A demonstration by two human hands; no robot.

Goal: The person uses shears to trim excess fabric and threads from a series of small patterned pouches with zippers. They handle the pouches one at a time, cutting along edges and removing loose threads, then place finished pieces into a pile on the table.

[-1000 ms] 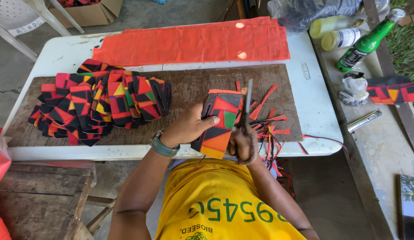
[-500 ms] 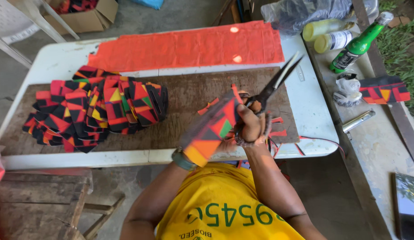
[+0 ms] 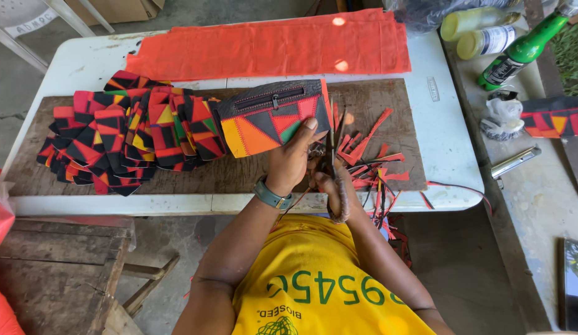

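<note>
Lowered since before, the patchwork pouch (image 3: 270, 118) is gripped by the left hand (image 3: 293, 162); scissors (image 3: 332, 146) are held upright by the right hand (image 3: 332, 186) beside it.

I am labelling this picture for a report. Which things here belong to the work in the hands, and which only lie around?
In use:
left hand holding the patterned zip pouch
right hand holding the scissors
red trimmings
pile of patterned pouches
wooden board

Lying about:
orange cloth
green bottle
two yellowish bottles
crumpled white bag
</note>
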